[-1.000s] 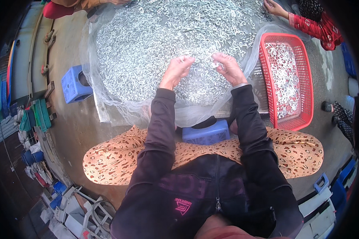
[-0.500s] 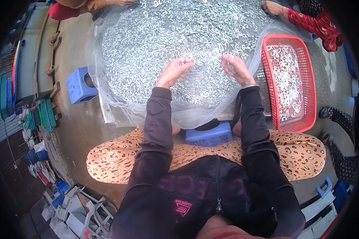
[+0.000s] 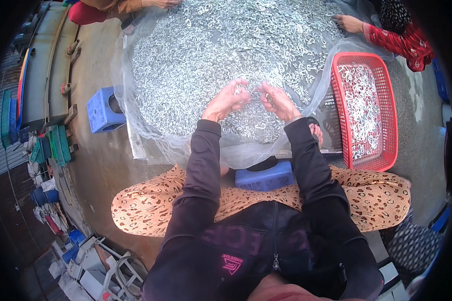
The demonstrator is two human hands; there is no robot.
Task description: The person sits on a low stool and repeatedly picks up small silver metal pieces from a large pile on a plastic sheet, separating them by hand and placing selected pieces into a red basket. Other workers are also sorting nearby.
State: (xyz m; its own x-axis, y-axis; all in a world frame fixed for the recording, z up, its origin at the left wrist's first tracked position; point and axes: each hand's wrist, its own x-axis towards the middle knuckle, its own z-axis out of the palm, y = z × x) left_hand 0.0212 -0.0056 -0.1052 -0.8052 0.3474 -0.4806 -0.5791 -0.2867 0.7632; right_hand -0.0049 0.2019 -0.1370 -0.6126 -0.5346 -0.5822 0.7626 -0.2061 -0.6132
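Observation:
In front of me, a mass of small silvery-grey slender pieces point(image 3: 171, 85) mixed with white curled strips is spread over a translucent mesh sheet point(image 3: 251, 150). My left hand point(image 3: 228, 102) is just above the near part of the heap, its fingers curled and pressed together. Close beside it is my right hand point(image 3: 277, 103), thumb and fingers pinched, the fingertips turned toward the left hand. Whatever lies between the fingers is too small to make out. A red plastic basket point(image 3: 389, 120) holding many white curled strips point(image 3: 359, 110) is to my right.
Blue plastic stools are at the left point(image 3: 105, 111) and before my lap point(image 3: 265, 176). Across the heap, another person's hand point(image 3: 350, 23) reaches in at the right, and one more hand point(image 3: 165, 3) at the top left. Green crates point(image 3: 59, 143) line the left side.
My right hand has come in to the left, so both hands are now close together. A bare foot shows beside my right sleeve. The person in dotted clothing at the right has shifted nearer my side.

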